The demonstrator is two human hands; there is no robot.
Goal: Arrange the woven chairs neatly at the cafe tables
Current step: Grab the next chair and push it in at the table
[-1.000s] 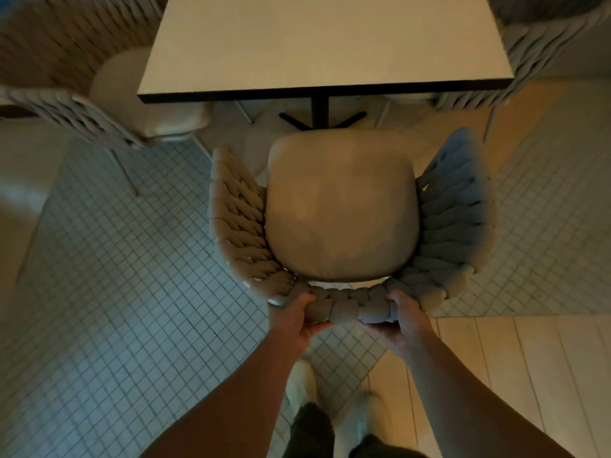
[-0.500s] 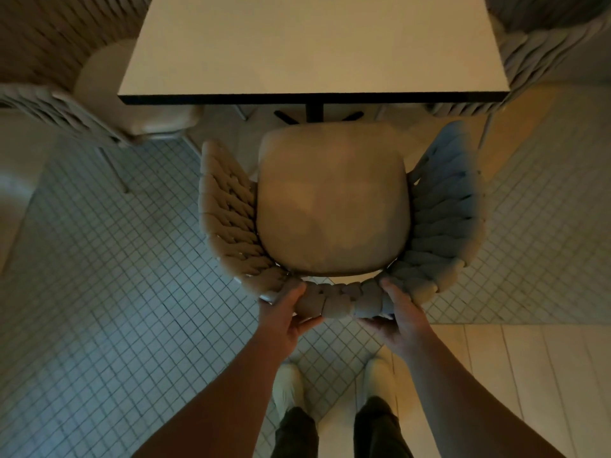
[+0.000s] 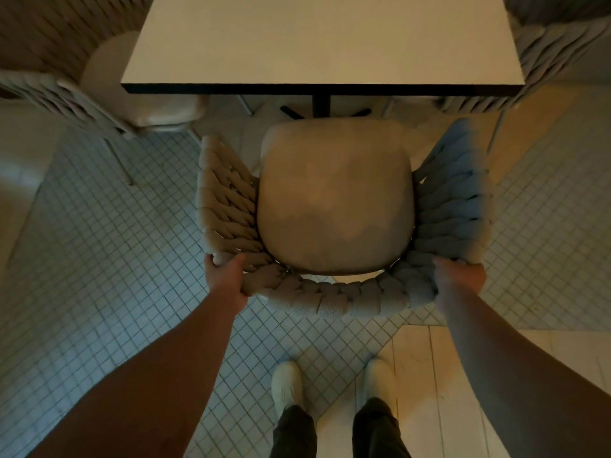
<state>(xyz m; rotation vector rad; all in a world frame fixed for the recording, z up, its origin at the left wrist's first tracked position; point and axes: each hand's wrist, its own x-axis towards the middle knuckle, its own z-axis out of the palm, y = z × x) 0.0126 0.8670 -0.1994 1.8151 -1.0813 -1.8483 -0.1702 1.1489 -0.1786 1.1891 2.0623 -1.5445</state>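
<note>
Grip: left hand (image 3: 226, 279), right hand (image 3: 459, 280) clasp chair (image 3: 335, 200) back corners; push evenly toward 12 o'clock, square with desk (image 3: 322, 41).

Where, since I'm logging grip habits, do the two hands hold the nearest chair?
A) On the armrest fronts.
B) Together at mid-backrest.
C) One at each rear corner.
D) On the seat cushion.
C: the left hand grips the woven chair at its rear left corner and the right hand at its rear right corner, with the back's middle bare between them.
</note>
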